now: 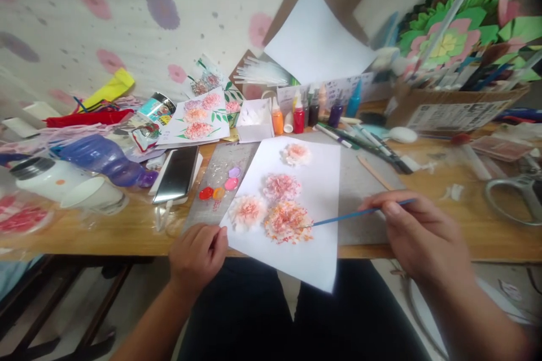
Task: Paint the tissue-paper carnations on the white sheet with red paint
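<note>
My right hand (409, 231) grips a thin blue paintbrush (347, 216) in a pinch. The brush tip meets an orange-red flower (288, 221) on a white sheet of paper (309, 262). Three more flowers in pinks and reds are on the same sheet: a pink-red flower (282, 186), a pale pink flower (248, 211) and a small flower (295, 153) at the top. My left hand (199, 251) rests curled at the table edge, thumb against the paper's left border; what its fingers hold, if anything, is hidden. Blobs of paint (218, 193) in red, orange, pink and purple lie left of the paper.
Paint bottles (298, 113) stand behind the paper. A phone (176, 174), a white cup (95, 194) and a purple bottle (105, 159) are on the left. Pens (372, 141) lie to the right, near scissors (514, 197) and a cardboard box (457, 107). The paper overhangs the table's front edge.
</note>
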Motion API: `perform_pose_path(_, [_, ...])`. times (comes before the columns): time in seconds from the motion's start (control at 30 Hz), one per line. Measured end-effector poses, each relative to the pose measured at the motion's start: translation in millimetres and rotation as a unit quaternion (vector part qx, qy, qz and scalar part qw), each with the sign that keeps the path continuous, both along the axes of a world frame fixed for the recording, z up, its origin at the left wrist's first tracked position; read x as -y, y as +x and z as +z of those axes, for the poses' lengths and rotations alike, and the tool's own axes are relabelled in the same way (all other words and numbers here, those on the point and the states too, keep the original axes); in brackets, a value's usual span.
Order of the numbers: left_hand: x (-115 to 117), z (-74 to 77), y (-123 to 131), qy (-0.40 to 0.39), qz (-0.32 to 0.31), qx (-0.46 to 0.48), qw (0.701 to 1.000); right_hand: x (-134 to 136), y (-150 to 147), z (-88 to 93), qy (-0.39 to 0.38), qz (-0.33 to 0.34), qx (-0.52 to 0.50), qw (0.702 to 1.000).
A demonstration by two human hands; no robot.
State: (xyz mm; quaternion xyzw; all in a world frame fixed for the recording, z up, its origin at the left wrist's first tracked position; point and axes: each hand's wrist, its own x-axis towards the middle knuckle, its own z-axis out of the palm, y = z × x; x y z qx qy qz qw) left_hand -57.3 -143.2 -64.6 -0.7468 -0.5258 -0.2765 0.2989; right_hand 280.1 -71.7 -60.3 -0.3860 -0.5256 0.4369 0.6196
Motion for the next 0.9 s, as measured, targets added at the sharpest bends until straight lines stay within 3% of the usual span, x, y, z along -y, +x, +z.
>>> perform_pose_path(0.2, [-1,-0.6,-1,0.006,-0.001,-0.009,1.000,2,8,-8.1,-0.012,-0.008,0.017,1.000])
perform_pose_path(0.63, [-2,-3.1,-3,0.003,-0.005,-0.006,1.000,0,13,-7.3,-0.013,-0.048,-0.016,0.999])
perform_pose_path(0.8, [0,-4.1,-1,-0.008,-0.021,0.012,1.000,-15,-10,12.3,0.029,-0.061,-0.038,0.997])
perform_pose_path(0.9, [2,-4.3,0,-0.012,-0.024,0.033,0.999,-33,-43,33.0,0.059,-0.017,0.028,0.998])
